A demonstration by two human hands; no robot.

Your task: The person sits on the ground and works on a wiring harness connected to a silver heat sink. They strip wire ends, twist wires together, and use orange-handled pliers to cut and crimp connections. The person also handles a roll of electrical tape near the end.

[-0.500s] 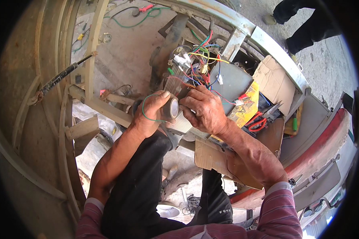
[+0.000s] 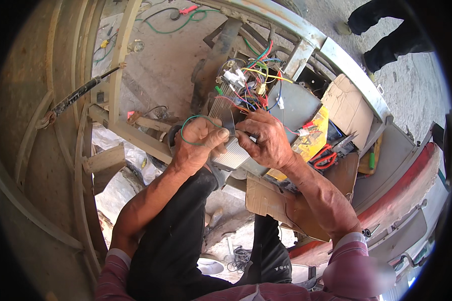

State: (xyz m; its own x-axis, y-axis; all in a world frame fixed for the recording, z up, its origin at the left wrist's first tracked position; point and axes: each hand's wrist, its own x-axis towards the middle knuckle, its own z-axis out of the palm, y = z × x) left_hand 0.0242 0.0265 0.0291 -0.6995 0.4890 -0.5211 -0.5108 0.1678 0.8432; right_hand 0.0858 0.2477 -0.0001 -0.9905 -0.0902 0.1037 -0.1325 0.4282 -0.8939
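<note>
Two hands, left hand (image 2: 198, 143) and right hand (image 2: 266, 138), each grip pinching thin green wire (image 2: 186, 125) above a ribbed metal box (image 2: 231, 153).

Both forearms are reaching toward twelve o'clock; the left hand (image 2: 198, 143) and right hand (image 2: 266, 138) are pinching closed, fingertips meeting.

Ribbed controller box (image 2: 229, 154): bare aluminium, finned, dull silver sheen
Wire bundle (image 2: 251, 75): plastic-sheathed, glossy, in red, yellow, green, blue
Green wire loop (image 2: 192, 123): smooth plastic sheath
Cardboard sheets (image 2: 347, 108): brown paperboard, matt, creased, torn at the edges
Frame rails (image 2: 116, 75): painted metal, chalky, scuffed, dusty
Trousers (image 2: 178, 241): black cloth, matt
Sleeve cuffs (image 2: 354, 241): striped woven cloth
</note>
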